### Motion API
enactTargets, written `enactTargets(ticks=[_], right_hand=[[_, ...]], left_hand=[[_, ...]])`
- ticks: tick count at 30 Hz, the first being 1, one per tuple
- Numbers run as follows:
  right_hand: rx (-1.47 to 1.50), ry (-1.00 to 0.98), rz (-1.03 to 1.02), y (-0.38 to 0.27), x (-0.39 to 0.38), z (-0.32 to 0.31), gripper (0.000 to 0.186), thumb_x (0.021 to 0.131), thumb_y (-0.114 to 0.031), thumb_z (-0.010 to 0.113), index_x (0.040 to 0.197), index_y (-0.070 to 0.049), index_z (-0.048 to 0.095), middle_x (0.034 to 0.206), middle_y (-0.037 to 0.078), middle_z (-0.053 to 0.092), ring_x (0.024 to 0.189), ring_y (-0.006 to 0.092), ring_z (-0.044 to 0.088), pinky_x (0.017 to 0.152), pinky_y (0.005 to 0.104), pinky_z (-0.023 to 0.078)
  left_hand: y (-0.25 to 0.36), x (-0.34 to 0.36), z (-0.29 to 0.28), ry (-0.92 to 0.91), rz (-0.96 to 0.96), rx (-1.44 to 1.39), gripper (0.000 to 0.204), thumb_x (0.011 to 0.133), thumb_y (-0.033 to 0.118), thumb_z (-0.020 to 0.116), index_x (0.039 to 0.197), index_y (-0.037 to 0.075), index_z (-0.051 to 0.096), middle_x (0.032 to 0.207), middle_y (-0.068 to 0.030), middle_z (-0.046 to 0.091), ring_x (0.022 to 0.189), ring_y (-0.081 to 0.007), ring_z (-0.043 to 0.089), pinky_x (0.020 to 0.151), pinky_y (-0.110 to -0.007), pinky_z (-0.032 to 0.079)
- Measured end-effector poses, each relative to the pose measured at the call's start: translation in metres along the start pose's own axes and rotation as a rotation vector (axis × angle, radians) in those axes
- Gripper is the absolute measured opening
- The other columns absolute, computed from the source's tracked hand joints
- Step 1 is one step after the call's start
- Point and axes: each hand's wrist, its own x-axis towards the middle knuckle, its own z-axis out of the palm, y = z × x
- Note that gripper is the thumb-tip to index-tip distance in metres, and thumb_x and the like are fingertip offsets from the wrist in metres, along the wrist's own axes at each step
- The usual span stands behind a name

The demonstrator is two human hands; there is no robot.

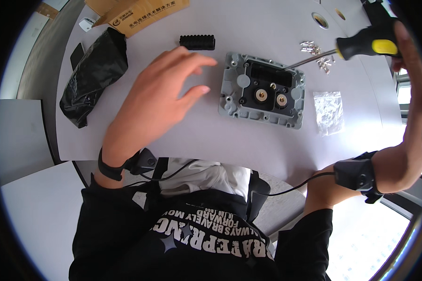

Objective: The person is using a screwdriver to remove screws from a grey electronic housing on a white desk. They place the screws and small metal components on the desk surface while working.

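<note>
My right hand (407, 61), at the far right, is wrapped round the black-and-yellow handle of a screwdriver (361, 44). Its long metal shaft slants down to the left, and the tip meets the upper part of a grey metal housing (230, 89) in the picture; whether it touches cannot be made out. Inside the housing is a black insert (267, 75) with a rectangular slot and two round brass-coloured terminals. My left hand (162, 86) hovers left of the housing, fingers apart and holding nothing. Beyond its fingertips lies a black ridged block (198, 43).
Several small metal screws or pins (318, 54) lie scattered right of the housing, above a clear zip bag (328, 114). A black plastic bag (96, 77) lies at the left, near a cardboard box (147, 18). A round metal-rimmed hole (320, 20) is in the table's far side.
</note>
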Motion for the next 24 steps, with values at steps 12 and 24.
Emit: enactTargets(ticks=[12, 24], right_hand=[[0.033, -0.129, 0.023, 0.006, 0.013, 0.027, 0.045, 0.091, -0.029, 0.08, 0.129, -0.008, 0.069, 0.119, 0.016, 0.07, 0.1, 0.0266, 0.074, 0.084, 0.0366, 0.062], [0.047, -0.127, 0.039, 0.002, 0.017, 0.028, 0.045, 0.091, -0.03, 0.08, 0.129, -0.008, 0.069, 0.119, 0.016, 0.069, 0.1, 0.0264, 0.074, 0.084, 0.0363, 0.062]], left_hand=[[0.007, 0.067, 0.016, -0.253, 0.22, 0.16, 0.05, 0.091, 0.02, 0.074, 0.138, 0.008, 0.062, 0.107, -0.0109, 0.067, 0.097, -0.0291, 0.066, 0.09, -0.041, 0.053], [-0.003, 0.086, 0.015, -0.235, 0.412, 0.188, 0.034, 0.087, 0.018, 0.075, 0.12, 0.008, 0.074, 0.105, -0.0092, 0.069, 0.096, -0.0313, 0.067, 0.09, -0.041, 0.052]])
